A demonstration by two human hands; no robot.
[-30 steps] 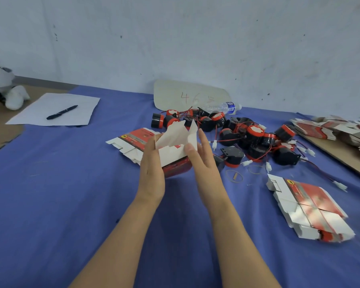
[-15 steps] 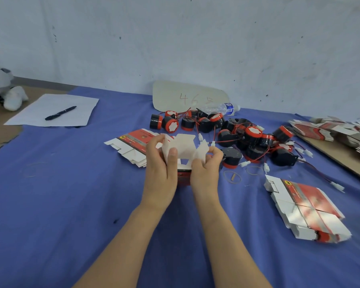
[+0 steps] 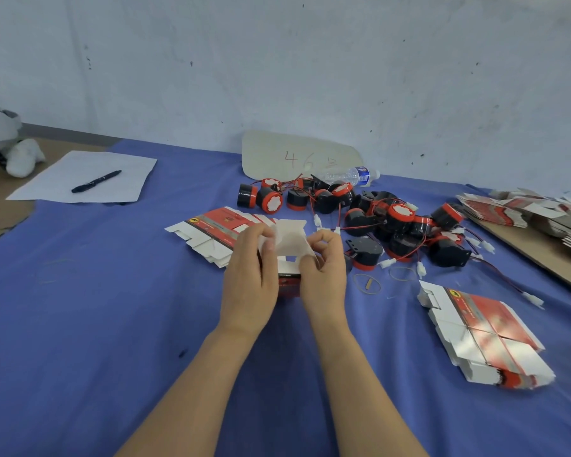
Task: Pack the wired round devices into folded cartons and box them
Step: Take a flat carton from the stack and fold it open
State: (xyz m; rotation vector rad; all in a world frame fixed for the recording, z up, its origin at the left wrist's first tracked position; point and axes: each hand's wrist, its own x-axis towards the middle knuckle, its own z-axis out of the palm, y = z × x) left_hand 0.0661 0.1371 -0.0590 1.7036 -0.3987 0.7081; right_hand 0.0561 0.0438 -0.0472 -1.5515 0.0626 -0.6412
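Note:
A red and white carton point(image 3: 289, 255) stands partly formed at the middle of the blue cloth, white end flaps up. My left hand point(image 3: 249, 278) grips its left side, thumb on a flap. My right hand point(image 3: 323, 272) pinches the right flap with curled fingers. Behind lies a pile of black and red round devices point(image 3: 389, 222) with red wires and white plugs. Flat cartons lie in a stack point(image 3: 211, 230) behind my left hand and in another stack point(image 3: 482, 334) at the right.
A white sheet point(image 3: 86, 176) with a black pen point(image 3: 96, 181) lies at the far left. A cardboard sign point(image 3: 300, 156) and a plastic bottle point(image 3: 351, 175) stand by the wall. More flat cartons point(image 3: 524, 209) sit on a brown board at the far right. Rubber bands point(image 3: 366, 283) lie nearby.
The carton came down from an open, raised sheet towards the cloth. Both hands closed in on it and bent its white flaps inwards.

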